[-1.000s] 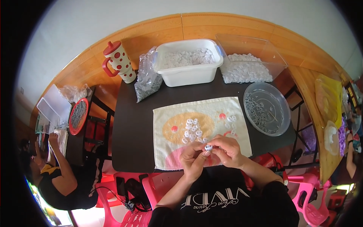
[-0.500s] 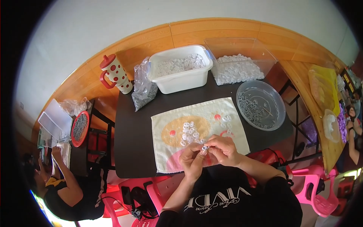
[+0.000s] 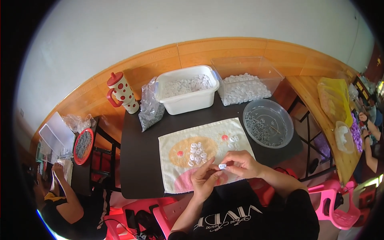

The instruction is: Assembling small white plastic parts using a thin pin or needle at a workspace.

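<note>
Between my right thumb and forefinger sits a small white oval plastic piece (image 3: 222, 166) with dark spots in its two holes. My right hand (image 3: 242, 165) is closed on it. My left hand (image 3: 203, 181) is just beside it, thumb and forefinger apart; whether a fingertip touches the piece is hard to see. Both hands are over the near edge of a pale patterned towel (image 3: 170, 164). A cluster of similar white two-holed pieces (image 3: 196, 152) lies on the towel beyond my left hand, and several more white pieces (image 3: 233, 141) lie toward its far right corner.
Small grey parts fill part of a round clear tub (image 3: 289, 128) at right. Behind stand a white basin (image 3: 188, 105), a clear box (image 3: 272, 82) of white pieces, a bag (image 3: 150, 116) of grey parts and a spotted tumbler (image 3: 127, 98). Another person (image 3: 72, 204) works at left.
The hands have drawn slightly apart. The white piece has moved right and now sits in my right fingers, where both hands gripped it before. The view has tilted up a little.
</note>
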`<state>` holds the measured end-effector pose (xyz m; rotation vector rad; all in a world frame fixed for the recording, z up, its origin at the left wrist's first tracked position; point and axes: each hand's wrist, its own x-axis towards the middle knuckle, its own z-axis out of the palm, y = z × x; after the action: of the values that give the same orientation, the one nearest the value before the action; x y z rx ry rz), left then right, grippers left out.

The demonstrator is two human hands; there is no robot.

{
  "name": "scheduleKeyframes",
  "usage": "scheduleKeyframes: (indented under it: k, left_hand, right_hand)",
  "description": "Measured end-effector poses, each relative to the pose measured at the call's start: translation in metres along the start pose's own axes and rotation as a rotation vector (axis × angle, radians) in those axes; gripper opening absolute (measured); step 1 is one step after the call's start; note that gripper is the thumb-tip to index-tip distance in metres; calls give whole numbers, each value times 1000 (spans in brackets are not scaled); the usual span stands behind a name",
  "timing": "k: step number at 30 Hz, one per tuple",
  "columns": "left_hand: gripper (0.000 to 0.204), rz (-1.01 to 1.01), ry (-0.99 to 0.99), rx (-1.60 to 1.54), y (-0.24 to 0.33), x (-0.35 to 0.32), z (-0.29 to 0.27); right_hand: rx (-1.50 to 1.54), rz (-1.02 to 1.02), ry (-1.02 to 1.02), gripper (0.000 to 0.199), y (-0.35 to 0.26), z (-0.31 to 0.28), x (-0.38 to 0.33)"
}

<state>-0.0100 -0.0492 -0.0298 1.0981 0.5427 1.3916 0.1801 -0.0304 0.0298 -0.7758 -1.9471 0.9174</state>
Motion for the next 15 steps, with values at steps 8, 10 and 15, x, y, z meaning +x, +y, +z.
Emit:
scheduleKeyframes:
  k: [8,10,15]
  left_hand:
    - [38,-21,-53,123,-5,-2,-6]
    - [37,-25,-49,104,-5,-6,-6]
    - [32,56,47,123,-10,-2,-7]
  right_hand:
    - [-479,-168,713,10,-3,-136,114]
    - [-436,-185,814,8,11,-153,121]
    - [-370,126,402,9,30,-81,86]
